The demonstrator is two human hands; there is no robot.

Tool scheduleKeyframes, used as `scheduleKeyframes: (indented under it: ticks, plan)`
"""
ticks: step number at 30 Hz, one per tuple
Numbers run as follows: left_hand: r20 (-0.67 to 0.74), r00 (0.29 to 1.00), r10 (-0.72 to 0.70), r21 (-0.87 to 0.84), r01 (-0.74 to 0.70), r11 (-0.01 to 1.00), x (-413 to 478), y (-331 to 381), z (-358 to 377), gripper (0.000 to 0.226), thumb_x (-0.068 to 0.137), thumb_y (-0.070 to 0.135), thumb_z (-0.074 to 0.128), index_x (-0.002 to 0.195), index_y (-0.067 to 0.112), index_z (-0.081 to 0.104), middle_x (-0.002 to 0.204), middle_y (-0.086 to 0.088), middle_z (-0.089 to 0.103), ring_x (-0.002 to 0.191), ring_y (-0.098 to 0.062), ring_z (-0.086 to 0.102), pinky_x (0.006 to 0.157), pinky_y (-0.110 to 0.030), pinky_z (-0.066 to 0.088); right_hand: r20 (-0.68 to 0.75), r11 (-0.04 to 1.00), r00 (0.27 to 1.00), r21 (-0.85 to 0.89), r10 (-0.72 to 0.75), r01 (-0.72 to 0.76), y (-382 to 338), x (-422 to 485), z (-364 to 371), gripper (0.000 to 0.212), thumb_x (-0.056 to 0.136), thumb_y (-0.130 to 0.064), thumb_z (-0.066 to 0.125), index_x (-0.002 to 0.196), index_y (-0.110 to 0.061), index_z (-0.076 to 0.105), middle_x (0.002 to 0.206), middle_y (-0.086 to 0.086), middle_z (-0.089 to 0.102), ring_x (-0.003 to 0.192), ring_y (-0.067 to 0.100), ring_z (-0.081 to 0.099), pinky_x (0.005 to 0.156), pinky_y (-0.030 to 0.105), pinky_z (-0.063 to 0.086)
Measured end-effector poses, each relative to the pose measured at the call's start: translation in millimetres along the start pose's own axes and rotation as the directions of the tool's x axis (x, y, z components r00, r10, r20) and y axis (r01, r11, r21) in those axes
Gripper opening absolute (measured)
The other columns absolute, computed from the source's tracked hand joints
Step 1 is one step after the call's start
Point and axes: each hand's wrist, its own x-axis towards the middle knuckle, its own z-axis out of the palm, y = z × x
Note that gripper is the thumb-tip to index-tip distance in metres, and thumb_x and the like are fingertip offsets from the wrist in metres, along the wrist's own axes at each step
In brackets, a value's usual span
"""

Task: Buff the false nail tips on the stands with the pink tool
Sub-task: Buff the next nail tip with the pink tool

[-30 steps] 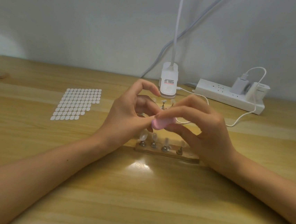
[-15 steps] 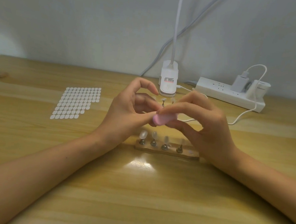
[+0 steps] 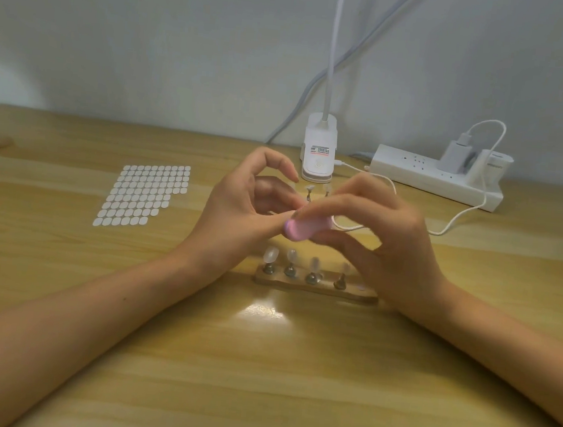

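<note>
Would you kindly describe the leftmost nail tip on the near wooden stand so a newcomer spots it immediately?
On the wooden table, find the wooden stand nearest the viewer, below the pink tool. In the row on it, this nail tip stands at the left end, the widest and roundest there.

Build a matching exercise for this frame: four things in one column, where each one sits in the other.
Things:
1. pink tool
2. dot sheet
3. power strip
4. nail stand

Places:
a. at the wall, far right
b. lying flat, left of centre
c. in the right hand
d. centre, nearest the person

Pairs: 1-c, 2-b, 3-a, 4-d
</note>
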Motion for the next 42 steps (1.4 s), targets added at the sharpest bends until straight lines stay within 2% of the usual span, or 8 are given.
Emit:
scheduleKeyframes:
  ticks: [11, 16, 22, 27, 30, 34, 38, 42]
  plan:
    - [0.031, 0.999, 0.01, -0.035, -0.009, 0.999, -1, 3, 2, 0.045, 0.071, 0.018, 0.082, 0.103, 0.016, 0.051, 0.085, -0.009, 0.078, 0.078, -0.026, 0.076, 0.071, -0.03, 0.059, -0.113, 0.982, 0.976, 0.021, 0.188, -0.186, 11, 4, -14, 0.014, 0.089, -0.011, 0.074, 0.102, -0.011, 0.074, 0.094, 0.012, 0.067, 0.089, 0.008, 0.062, 0.081, 0.028, 0.052]
    - [0.002, 0.999, -0.034, -0.088, 0.034, 0.996, -1, 3, 2, 0.047, 0.07, 0.019, 0.08, 0.105, 0.013, 0.05, 0.087, -0.01, 0.078, 0.077, -0.022, 0.076, 0.068, -0.026, 0.058, -0.022, 1.0, 1.0, -0.029, 0.008, -0.008, 2, 1, -4, 0.02, 0.087, -0.015, 0.073, 0.107, -0.012, 0.072, 0.089, 0.011, 0.063, 0.083, 0.017, 0.06, 0.076, 0.022, 0.049]
    - [-0.009, 0.998, -0.059, -0.093, 0.058, 0.994, 0, 3, 0, 0.041, 0.078, 0.002, 0.08, 0.104, 0.013, 0.05, 0.089, -0.009, 0.079, 0.08, -0.022, 0.077, 0.069, -0.024, 0.058, -0.02, 1.0, 1.0, -0.027, 0.005, -0.006, 0, 1, -4, 0.021, 0.086, -0.011, 0.075, 0.107, -0.012, 0.072, 0.087, 0.011, 0.062, 0.08, 0.017, 0.06, 0.075, 0.023, 0.05]
    - [-0.019, 0.993, -0.114, -0.137, 0.11, 0.984, 1, 2, -1, 0.042, 0.077, 0.004, 0.08, 0.104, 0.009, 0.048, 0.089, -0.011, 0.079, 0.077, -0.022, 0.077, 0.069, -0.027, 0.06, -0.058, 0.998, 0.998, -0.046, 0.033, -0.035, 3, 3, -9, 0.019, 0.086, -0.014, 0.074, 0.105, -0.013, 0.072, 0.088, 0.012, 0.063, 0.081, 0.016, 0.06, 0.075, 0.027, 0.051]
    - [-0.018, 0.992, -0.128, -0.12, 0.125, 0.985, 2, 2, -2, 0.038, 0.078, 0.001, 0.079, 0.098, 0.014, 0.05, 0.088, -0.007, 0.079, 0.078, -0.018, 0.076, 0.069, -0.023, 0.057, 0.021, 0.998, 0.999, -0.03, -0.048, 0.048, -2, 0, 0, 0.018, 0.085, -0.011, 0.077, 0.103, -0.01, 0.075, 0.084, 0.012, 0.062, 0.078, 0.021, 0.061, 0.075, 0.027, 0.05]
    - [-0.017, 0.991, -0.133, -0.174, 0.128, 0.976, 1, 3, -1, 0.047, 0.067, 0.012, 0.08, 0.101, 0.01, 0.048, 0.086, -0.009, 0.079, 0.075, -0.022, 0.076, 0.068, -0.025, 0.059, -0.072, 0.999, 0.997, -0.017, 0.029, -0.03, 2, 4, -10, 0.02, 0.087, -0.016, 0.073, 0.107, -0.014, 0.071, 0.089, 0.008, 0.063, 0.084, 0.008, 0.058, 0.078, 0.02, 0.048]
    - [-0.02, 0.993, -0.115, -0.133, 0.111, 0.985, 2, 2, 0, 0.038, 0.077, 0.003, 0.08, 0.095, 0.014, 0.048, 0.085, -0.006, 0.079, 0.077, -0.019, 0.077, 0.068, -0.023, 0.057, -0.007, 1.0, 1.0, -0.004, -0.019, 0.019, -1, 1, -4, 0.022, 0.085, -0.013, 0.075, 0.107, -0.013, 0.073, 0.086, 0.009, 0.061, 0.081, 0.015, 0.06, 0.077, 0.02, 0.048]
    - [-0.016, 0.993, -0.117, -0.136, 0.114, 0.984, 1, 3, -1, 0.041, 0.076, 0.003, 0.08, 0.099, 0.01, 0.047, 0.087, -0.01, 0.079, 0.077, -0.023, 0.077, 0.068, -0.026, 0.058, -0.066, 0.998, 0.996, -0.021, 0.054, -0.055, 4, 3, -10, 0.021, 0.086, -0.016, 0.073, 0.107, -0.013, 0.073, 0.089, 0.005, 0.06, 0.083, 0.006, 0.057, 0.078, 0.016, 0.045]
